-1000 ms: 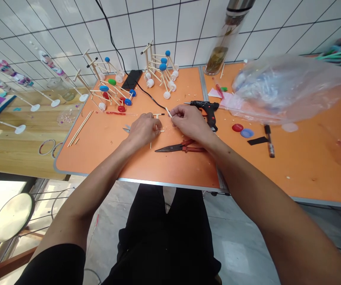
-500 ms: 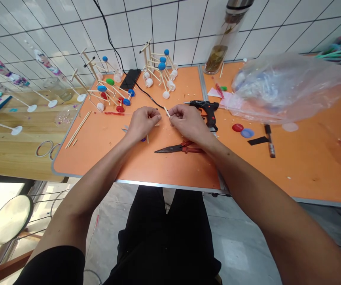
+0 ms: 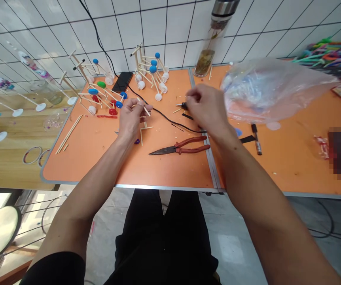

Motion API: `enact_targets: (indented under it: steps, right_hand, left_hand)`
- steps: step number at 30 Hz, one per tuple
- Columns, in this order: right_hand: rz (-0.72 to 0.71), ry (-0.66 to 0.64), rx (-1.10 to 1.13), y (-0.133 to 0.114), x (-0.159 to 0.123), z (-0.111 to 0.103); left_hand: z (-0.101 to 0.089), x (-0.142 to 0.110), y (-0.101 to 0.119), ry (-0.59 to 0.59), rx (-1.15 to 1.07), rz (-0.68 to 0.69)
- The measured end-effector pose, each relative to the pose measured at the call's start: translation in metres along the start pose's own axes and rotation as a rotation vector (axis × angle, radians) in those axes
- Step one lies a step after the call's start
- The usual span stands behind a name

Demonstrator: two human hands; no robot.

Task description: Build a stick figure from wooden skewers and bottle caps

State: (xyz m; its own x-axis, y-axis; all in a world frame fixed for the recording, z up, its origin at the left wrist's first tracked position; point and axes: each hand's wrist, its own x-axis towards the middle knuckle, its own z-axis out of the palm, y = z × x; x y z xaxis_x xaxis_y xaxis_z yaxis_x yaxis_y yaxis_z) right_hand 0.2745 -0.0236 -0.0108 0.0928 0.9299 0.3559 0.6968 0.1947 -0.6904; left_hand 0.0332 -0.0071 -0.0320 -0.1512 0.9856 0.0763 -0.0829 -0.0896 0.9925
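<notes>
Grey floor [image 3: 230, 245] lay below an orange table [image 3: 170, 172], where red-handled pliers [image 3: 170, 150] were nearest. Just beyond, the left hand [image 3: 129, 118] had its fingers closed on a short stick [image 3: 147, 112], with other sticks [image 3: 146, 128] lying on the table beside it. The right hand [image 3: 207, 105], fingers curled, was at a mostly hidden glue gun [image 3: 184, 106]; I could not tell whether it gripped it. Farther back were stick models [image 3: 93, 91] with coloured caps, a phone [image 3: 122, 82] and a bottle [image 3: 204, 61] near the tiled wall [image 3: 176, 23].
</notes>
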Motion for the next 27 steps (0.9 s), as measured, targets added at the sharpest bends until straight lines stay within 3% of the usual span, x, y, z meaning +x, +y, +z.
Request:
enact_targets:
  steps: [2,3,7,14,21,24,27]
  right_hand:
    - [0.133,-0.006,-0.243,0.010,0.007,-0.022]
    - [0.198,-0.069,-0.344,0.014,0.009,-0.029]
    - [0.366,-0.275,-0.501,0.023,0.011,-0.029]
    - [0.389,-0.164,-0.457,0.028,0.010,-0.019]
    - [0.257,0.128,-0.114,0.022,0.011,-0.028]
    - [0.268,0.246,0.193,0.018,0.016,-0.024]
    - [0.324,0.271,0.562,0.011,0.017,-0.018]
  left_hand:
    - [-0.006,0.002,0.000,0.023,-0.026,-0.041]
    - [-0.008,0.003,0.000,0.029,-0.035,-0.056]
    - [-0.011,0.005,-0.002,0.021,-0.049,-0.078]
    - [-0.005,-0.002,-0.001,-0.037,-0.057,-0.090]
    - [-0.004,-0.003,-0.002,-0.061,-0.043,-0.083]
    - [-0.003,-0.004,0.000,-0.065,-0.042,-0.092]
    - [-0.003,-0.006,0.002,-0.062,-0.035,-0.099]
